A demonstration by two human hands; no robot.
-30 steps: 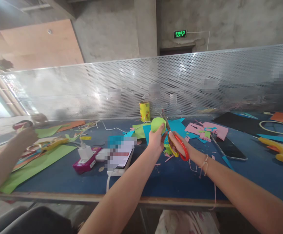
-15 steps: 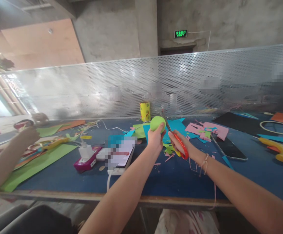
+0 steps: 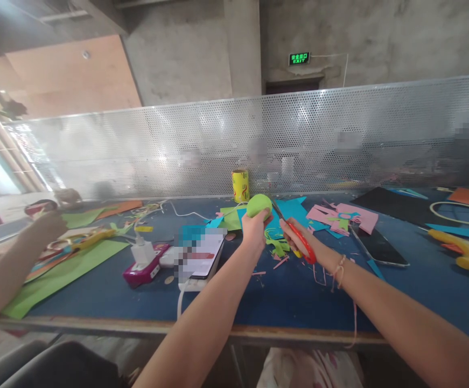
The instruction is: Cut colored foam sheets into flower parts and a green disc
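Observation:
Between the thumb and fingers of my left hand (image 3: pixel 255 227) is a round light-green piece (image 3: pixel 259 206), held up over the table. My right hand (image 3: pixel 303 237) grips red-handled scissors (image 3: pixel 307 249), their blades pointing up and left close to the green piece's right edge. Whether the blades touch it I cannot tell. Below the hands lie curled green scraps (image 3: pixel 278 247) and thin pink strips. Blue sheets (image 3: pixel 293 210) are behind the scissors, and pink cut sheets (image 3: pixel 357 216) sit to the right.
Left of my arm stand a phone (image 3: pixel 205 258) and a purple power strip (image 3: pixel 147 269) with a white plug. A yellow roll (image 3: pixel 240 185) stands at the perforated screen. On the right are a dark phone (image 3: pixel 382 248) and a yellow glue gun (image 3: pixel 462 249). Another person's arm (image 3: pixel 20 253) reaches in at far left.
The green piece and my left hand have shifted slightly left, opening a small gap from the scissors. My right hand keeps its hold and has barely moved.

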